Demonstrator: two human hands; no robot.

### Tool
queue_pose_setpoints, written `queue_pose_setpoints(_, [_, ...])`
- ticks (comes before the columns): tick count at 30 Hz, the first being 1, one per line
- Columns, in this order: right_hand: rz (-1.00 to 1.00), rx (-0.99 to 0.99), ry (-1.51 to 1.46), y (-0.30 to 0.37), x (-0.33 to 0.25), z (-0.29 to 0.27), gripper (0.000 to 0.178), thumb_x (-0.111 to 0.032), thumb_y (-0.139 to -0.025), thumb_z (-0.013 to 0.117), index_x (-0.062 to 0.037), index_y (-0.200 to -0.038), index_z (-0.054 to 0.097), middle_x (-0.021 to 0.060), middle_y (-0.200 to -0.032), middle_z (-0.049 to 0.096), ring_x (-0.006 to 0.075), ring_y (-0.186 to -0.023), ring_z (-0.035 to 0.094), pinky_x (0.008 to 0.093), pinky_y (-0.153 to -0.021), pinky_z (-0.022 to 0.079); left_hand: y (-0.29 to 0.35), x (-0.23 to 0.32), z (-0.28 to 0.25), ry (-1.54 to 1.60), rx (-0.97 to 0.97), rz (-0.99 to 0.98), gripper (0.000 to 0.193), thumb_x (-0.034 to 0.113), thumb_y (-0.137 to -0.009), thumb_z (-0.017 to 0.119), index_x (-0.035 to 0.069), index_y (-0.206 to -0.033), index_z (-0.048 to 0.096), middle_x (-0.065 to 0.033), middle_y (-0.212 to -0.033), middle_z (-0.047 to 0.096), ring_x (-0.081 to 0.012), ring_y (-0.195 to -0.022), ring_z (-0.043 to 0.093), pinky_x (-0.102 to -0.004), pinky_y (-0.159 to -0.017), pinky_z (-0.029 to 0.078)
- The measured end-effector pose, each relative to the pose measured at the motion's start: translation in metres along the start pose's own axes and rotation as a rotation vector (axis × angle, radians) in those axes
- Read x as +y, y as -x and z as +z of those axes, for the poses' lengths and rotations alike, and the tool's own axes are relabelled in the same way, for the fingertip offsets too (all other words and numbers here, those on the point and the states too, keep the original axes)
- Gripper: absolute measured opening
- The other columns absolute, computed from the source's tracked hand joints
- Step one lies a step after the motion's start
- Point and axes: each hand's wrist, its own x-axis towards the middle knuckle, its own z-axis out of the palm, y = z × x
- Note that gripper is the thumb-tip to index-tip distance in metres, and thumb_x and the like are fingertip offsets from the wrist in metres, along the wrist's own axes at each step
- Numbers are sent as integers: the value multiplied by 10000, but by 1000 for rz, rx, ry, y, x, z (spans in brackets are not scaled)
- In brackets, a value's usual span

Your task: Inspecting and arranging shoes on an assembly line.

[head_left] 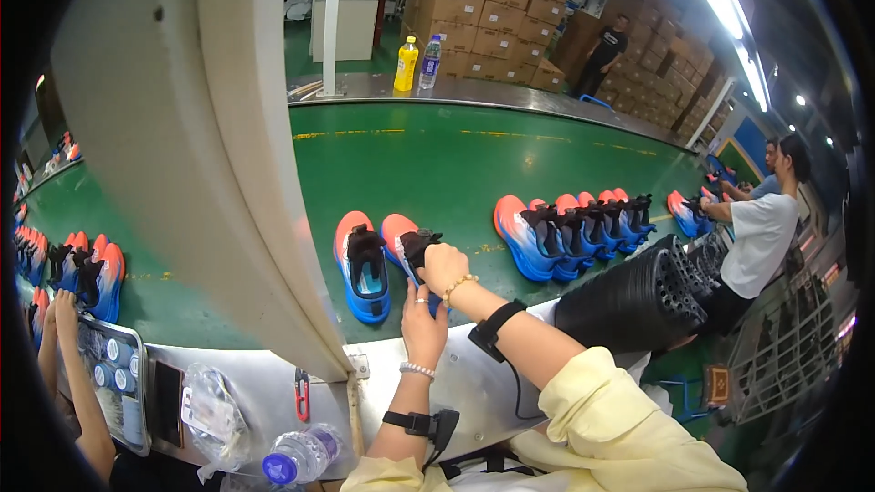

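Note:
A sneaker (pixel 398 230) with a coral toe, white middle, blue sole and black collar stands on the green conveyor belt in front of me. My right hand (pixel 445 269) is closed over its black upper, fingers curled at the opening. Against its heel end, my left hand (pixel 423 323) grips from the near side, thumb and fingers around it. Both hands hide most of the heel. Just left of it, apart from my hands, stands a matching sneaker (pixel 366 264) with its opening facing up.
A row of matching sneakers (pixel 529 241) stands right on the belt, beside stacked black baskets (pixel 629 301). A beige pillar (pixel 246 155) rises at left. Near me lie a water bottle (pixel 305 454) and red cutter (pixel 302 394). Co-workers (pixel 761 228) work at right; another person's hands (pixel 62 314) show left.

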Motion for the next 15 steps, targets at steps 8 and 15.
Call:
queue_pose_setpoints(8, [-23,87,-59,-19,9,17,114,-112,-731,683,-12,-772,719,200,-823,706,345,-812,709,404,-734,583,0,12,9,-48,64,-22,345,142,-816,701,67,-1122,560,-277,-1388,473,-443,-1106,566,-474,-884,492])
queue_pose_setpoints(15, [-67,-82,-56,-8,-7,-32,308,-310,-764,734,-18,-862,732,208,-896,704,342,-856,704,416,-764,574,0,4,-5,-88,29,-42,336,120,-802,712,65,-1098,562,-257,-1386,479,-423,-1108,557,-473,-887,488])
